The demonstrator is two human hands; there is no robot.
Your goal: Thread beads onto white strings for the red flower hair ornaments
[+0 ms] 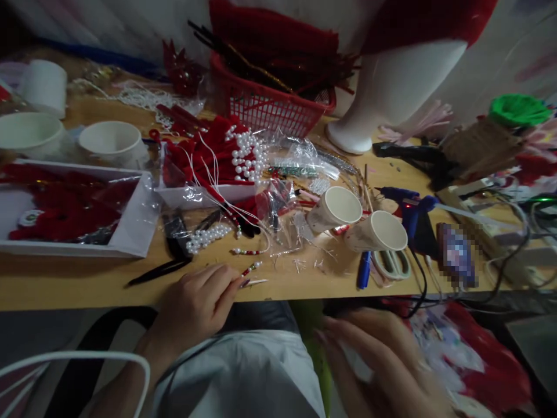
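My left hand [202, 296] rests at the table's front edge, thumb and forefinger pinched on a short beaded string [252, 268] with red, green and white beads. A white cord end pokes out beside its fingertips. My right hand [383, 354] hangs in front of the table edge, blurred. Its fingertips come together in a pinch, and whatever lies between them cannot be made out. Just beyond the left hand lie another beaded string [246, 252] and a cluster of white pearl beads [209, 238].
Two paper cups [343, 208], scissors [391, 266], a blue pen [364, 270] and a blue glue gun [407, 206] stand or lie to the right. White boxes [141, 215] hold red fabric pieces. A red basket [278, 113] sits behind; cables cross the right side.
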